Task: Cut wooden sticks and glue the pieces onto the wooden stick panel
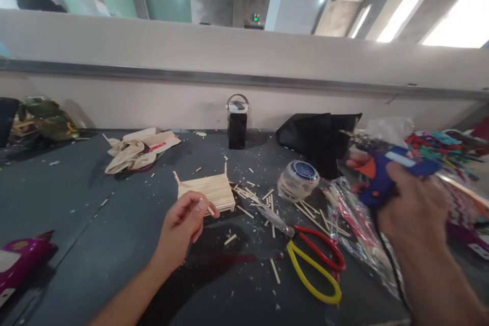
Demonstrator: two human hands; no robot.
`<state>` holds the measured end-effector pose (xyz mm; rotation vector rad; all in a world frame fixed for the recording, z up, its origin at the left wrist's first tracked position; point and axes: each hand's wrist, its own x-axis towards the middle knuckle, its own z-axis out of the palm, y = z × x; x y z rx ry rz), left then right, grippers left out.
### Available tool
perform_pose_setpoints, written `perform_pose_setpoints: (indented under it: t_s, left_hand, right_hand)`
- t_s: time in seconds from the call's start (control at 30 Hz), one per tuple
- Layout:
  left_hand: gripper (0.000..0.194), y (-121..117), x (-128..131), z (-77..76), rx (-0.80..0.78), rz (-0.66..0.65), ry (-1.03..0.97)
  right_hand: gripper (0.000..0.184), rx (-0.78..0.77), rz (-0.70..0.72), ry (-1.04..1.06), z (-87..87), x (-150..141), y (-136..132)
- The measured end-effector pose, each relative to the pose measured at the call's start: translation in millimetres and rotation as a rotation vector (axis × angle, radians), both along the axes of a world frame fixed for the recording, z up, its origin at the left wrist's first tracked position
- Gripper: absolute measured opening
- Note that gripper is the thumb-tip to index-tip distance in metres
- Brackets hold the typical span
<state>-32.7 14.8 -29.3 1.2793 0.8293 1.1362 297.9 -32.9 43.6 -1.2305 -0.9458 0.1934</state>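
My left hand (185, 221) pinches a short wooden stick (210, 209) between thumb and fingers. Just behind it stands a small structure of wooden sticks (208, 186), with a flat slatted top and two posts rising at its far corners; my fingers hide its near left part. My right hand (410, 204), blurred, is wrapped round a blue glue gun (382, 181) with an orange trigger, raised at the right. A black cord hangs down from the gun. Scissors (292, 234) with one red and one yellow handle lie between my hands, blades among loose sticks (252, 196).
A clear round jar (296, 183) with a blue lid stands behind the scissors. Plastic-wrapped sticks (359, 219) lie under my right hand. Farther back are crumpled beige cloth (143, 147), a black upright device (237, 130) and a black bag (319, 135). A purple tool (25, 262) sits far left.
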Motion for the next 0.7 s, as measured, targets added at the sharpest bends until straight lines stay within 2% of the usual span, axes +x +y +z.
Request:
perform_pose_setpoints:
  t_s: [0.07,0.13,0.2,0.27,0.3,0.4,0.47,0.57,0.7]
  left_hand:
    - [0.021,-0.8,-1.3,-1.2,0.037,0.008,0.032]
    - [0.021,-1.9,-2.0,-2.5,0.087,0.033,0.090]
    - [0.020,-2.6,-2.4,-3.3,0.142,0.077,0.168]
    - [0.018,-2.1,-2.6,-3.5,0.194,0.132,0.254]
    - [0.018,-1.3,-2.8,-3.6,0.213,0.163,0.294]
    - [0.017,1.7,-3.5,-4.7,0.268,0.250,0.384]
    - [0.016,2.9,-4.1,-5.8,0.302,0.292,0.425]
    - [0.012,0.8,-4.3,-5.0,0.369,0.324,0.530]
    - [0.007,-5.9,-2.7,2.5,0.533,0.307,0.636]
  right_hand:
    - [0.024,-0.034,0.134,0.188,18.7,-5.1,0.8]
    - [0.027,-0.186,0.332,0.304,27.3,-16.5,2.6]
    - [0.035,-0.355,0.548,0.302,22.9,-34.1,5.1]
    - [0.067,-0.508,0.745,0.284,7.6,-54.1,8.2]
    - [0.075,-0.583,0.795,0.269,-2.4,-63.1,10.0]
    - [0.084,-0.687,0.829,0.194,-30.8,-79.7,14.9]
    - [0.084,-0.707,0.836,0.133,-42.0,-81.8,17.0]
    - [0.080,-0.719,0.823,0.076,-45.5,-79.8,17.5]
    - [0.075,-0.732,0.756,0.074,-44.0,-80.2,16.6]
